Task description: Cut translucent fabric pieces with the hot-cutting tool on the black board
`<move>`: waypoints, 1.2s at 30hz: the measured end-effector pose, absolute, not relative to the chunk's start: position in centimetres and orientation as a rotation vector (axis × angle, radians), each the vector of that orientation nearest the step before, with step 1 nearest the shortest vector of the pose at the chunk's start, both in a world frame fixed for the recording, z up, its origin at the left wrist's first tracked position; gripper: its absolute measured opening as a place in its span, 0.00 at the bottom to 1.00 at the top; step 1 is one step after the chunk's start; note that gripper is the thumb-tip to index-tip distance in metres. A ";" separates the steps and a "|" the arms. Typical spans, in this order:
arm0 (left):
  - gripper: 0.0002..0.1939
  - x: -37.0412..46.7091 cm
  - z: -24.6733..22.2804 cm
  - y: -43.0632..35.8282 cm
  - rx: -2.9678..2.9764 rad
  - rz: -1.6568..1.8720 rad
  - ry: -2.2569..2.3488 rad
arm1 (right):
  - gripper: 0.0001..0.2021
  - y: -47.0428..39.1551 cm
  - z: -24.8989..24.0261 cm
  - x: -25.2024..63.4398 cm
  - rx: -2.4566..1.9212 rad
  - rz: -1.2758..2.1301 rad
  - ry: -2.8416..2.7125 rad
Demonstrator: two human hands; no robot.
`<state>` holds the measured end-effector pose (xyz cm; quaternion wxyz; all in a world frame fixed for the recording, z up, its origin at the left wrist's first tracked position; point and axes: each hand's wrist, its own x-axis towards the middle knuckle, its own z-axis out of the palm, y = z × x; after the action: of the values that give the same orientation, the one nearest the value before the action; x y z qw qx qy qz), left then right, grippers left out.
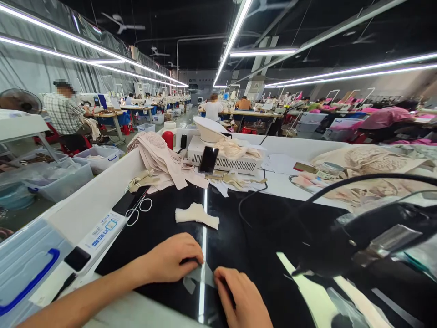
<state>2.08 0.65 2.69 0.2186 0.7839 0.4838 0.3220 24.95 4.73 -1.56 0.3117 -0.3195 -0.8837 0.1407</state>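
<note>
On the black work surface (164,255), a thin translucent piece (205,274) lies across a bright strip of light. My left hand (172,257) pinches its upper left edge between thumb and fingers. At its right edge, my right hand (239,296) has curled fingers, with thumb and index together on the piece's border. A cream fabric piece (197,215) with a raised middle lies flat just beyond my left hand, touched by neither hand.
White-handled scissors (138,210) and a small black box (77,259) lie left. Pink fabric strips (160,159) and a phone (209,159) are at the back. A dark machine (358,241) and pale green pieces (307,291) occupy the right. A person (63,109) sits far left.
</note>
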 end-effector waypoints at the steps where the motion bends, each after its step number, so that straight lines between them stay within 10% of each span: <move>1: 0.07 1.9 2.7 0.6 2.177 0.885 1.336 | 0.09 4.6 -1.3 25.0 -0.874 0.352 -2.351; 17: 0.09 1.7 2.4 -1.1 2.405 0.792 1.385 | 0.09 4.1 -0.6 25.4 -0.866 0.188 -2.306; 28: 0.37 -0.5 0.9 -2.7 2.554 0.616 1.383 | 0.13 2.1 0.5 26.0 -1.009 0.074 -2.272; 36: 0.39 -1.7 1.0 -2.4 2.516 0.642 1.401 | 0.12 3.8 1.0 35.6 -1.192 -0.078 -2.042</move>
<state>-1.70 -2.44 0.98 0.0956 0.8488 0.4727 0.2167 35.63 3.82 1.02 0.3781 -0.4664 -0.7991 -0.0304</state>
